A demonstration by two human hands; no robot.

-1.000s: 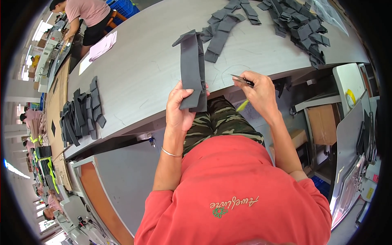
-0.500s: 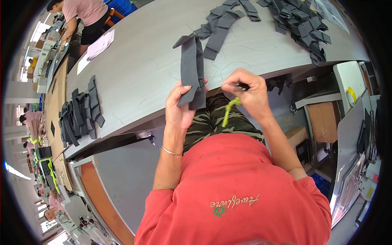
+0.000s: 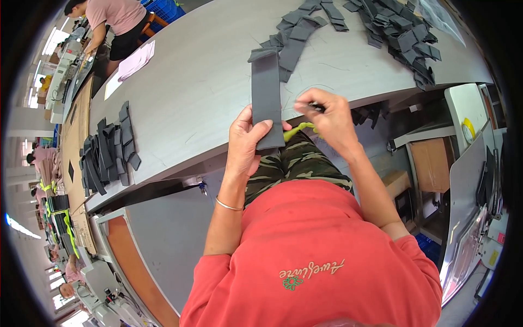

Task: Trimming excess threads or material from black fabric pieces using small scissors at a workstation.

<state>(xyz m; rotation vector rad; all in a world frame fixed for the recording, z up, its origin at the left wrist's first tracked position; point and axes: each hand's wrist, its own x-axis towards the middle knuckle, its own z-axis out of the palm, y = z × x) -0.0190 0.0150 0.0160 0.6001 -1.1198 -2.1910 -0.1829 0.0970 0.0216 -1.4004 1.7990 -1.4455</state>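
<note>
Because the grey strip (image 3: 267, 95) bends where it leaves the table edge, it is judged to be a light, limp fabric or foam piece with little stiffness of its own; it is not fragile, and is best gripped near one end with the rest supported on a flat surface. It lies lengthwise across the near edge of the table (image 3: 190, 98), its lower end held by the left hand (image 3: 246, 143), thumb pressed on top and fingers curled beneath. The right hand (image 3: 327, 122), just beside it, pinches a small dark tool with a yellow-green handle (image 3: 297, 129) between thumb and fingertips. Further out, a loose heap of similar pieces (image 3: 381, 27) lies on the far right of the table, and a stack (image 3: 106, 150) on its left.
</note>
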